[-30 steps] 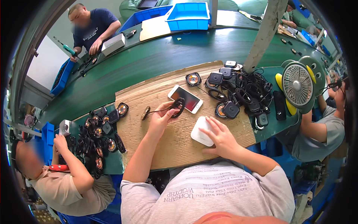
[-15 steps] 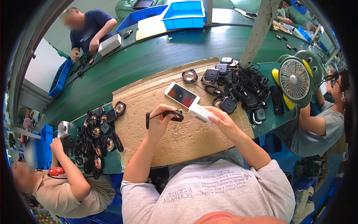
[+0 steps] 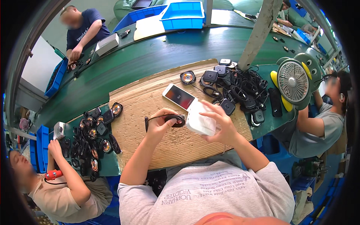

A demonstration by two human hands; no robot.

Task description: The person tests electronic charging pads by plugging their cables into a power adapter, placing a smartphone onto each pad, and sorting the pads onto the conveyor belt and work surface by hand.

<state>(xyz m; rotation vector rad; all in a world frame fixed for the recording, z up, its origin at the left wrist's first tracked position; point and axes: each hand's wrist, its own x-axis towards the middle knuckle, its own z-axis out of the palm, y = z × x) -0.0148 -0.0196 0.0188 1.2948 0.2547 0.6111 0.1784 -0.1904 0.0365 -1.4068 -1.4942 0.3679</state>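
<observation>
My left hand (image 3: 159,123) is closed around a coiled black cable (image 3: 175,120), pinched between thumb and fingers, with a loop sticking out to the left. A small white box (image 3: 198,122) with rounded corners is held in my right hand (image 3: 222,123), its broad pale face turned up; its far edge comes close to the phone. Just beyond, a white smartphone (image 3: 180,96) lies with its dark screen lit. Both hands are over a cardboard sheet (image 3: 165,150). Whether the cable is joined to anything is hidden by my fingers.
Black square devices with cables are piled to the right (image 3: 240,86) and left (image 3: 90,131). One round-faced device (image 3: 188,77) sits near the phone. A fan (image 3: 295,80) stands at the right. Co-workers sit on both sides and across the green conveyor (image 3: 142,56); blue bin (image 3: 182,15) at the back.
The white box has turned in my right hand from its narrow printed side to its broad face. My left hand still grips the cable. The co-worker across has reached down and left.
</observation>
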